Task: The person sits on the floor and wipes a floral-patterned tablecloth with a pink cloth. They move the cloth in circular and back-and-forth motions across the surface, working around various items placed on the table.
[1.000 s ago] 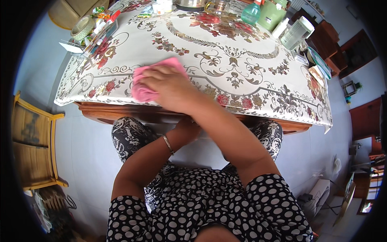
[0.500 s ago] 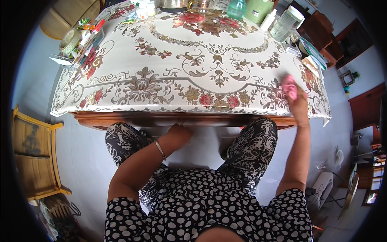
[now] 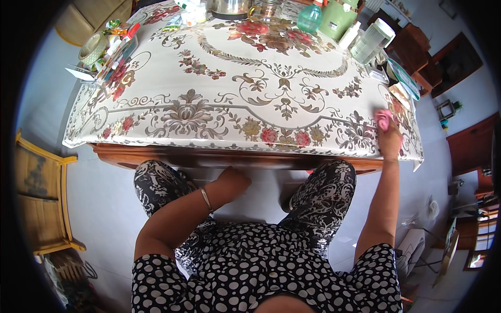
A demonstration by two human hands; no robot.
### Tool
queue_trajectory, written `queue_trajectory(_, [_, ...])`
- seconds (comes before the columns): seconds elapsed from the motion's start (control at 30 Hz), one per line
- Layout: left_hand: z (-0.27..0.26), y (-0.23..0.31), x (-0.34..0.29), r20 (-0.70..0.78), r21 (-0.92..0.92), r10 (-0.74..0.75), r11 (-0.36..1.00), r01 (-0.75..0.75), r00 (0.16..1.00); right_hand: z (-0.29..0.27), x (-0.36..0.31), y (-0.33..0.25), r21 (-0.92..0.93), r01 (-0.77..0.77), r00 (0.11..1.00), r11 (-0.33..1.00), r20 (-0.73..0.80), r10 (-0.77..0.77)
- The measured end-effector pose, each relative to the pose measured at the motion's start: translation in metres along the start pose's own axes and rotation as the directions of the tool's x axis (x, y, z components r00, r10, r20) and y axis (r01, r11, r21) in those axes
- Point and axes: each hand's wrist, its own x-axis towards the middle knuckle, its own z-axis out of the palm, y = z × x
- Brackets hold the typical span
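At the right front part of the table, my right hand [image 3: 390, 142] is closed on a bunched pink cloth [image 3: 383, 119]. The cloth rests against the white tablecloth [image 3: 209, 91], which has a printed pattern of red flowers and grey-brown scrolls. My left hand [image 3: 233, 183], with a silver bangle at its wrist, hangs over my lap below the table's front edge. Its fingers are curled into a loose fist, apart from the table, and no object shows in them.
Along the far side stand a metal pot [image 3: 230, 9], a teal spray bottle [image 3: 310, 17], a green container [image 3: 336, 20] and a clear jug [image 3: 372, 41]. A woven basket [image 3: 94, 49] and small items sit at the left. A wooden chair [image 3: 46, 193] stands left of the table.
My right hand and the pink cloth have moved slightly right and nearer along the tablecloth. My left hand stays over my lap, and the whole view has shifted a little.
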Motion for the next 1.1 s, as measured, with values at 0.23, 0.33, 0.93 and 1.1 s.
queue_trajectory(0.23, [0.012,0.000,-0.003,-0.266,-0.003,0.087,0.996,-0.091,0.960,0.037,-0.009,-0.149,0.315,0.473,0.880,0.823,-0.114,-0.461])
queue_trajectory(0.33, [0.019,-0.003,0.001,-0.310,0.007,0.098,0.995,-0.101,0.946,0.042,-0.015,-0.218,0.332,0.581,0.806,0.743,-0.104,-0.583])
queue_trajectory(0.93, [-0.008,-0.021,0.015,-0.623,-0.536,-0.166,0.802,-0.263,0.764,0.053,-0.065,-0.483,0.589,0.711,0.432,0.384,0.064,-0.899])
queue_trajectory(1.1, [-0.003,-0.017,-0.002,-0.220,0.102,-0.055,0.992,0.079,0.974,0.068,-0.031,-0.420,0.454,0.742,0.532,0.493,0.051,-0.846])
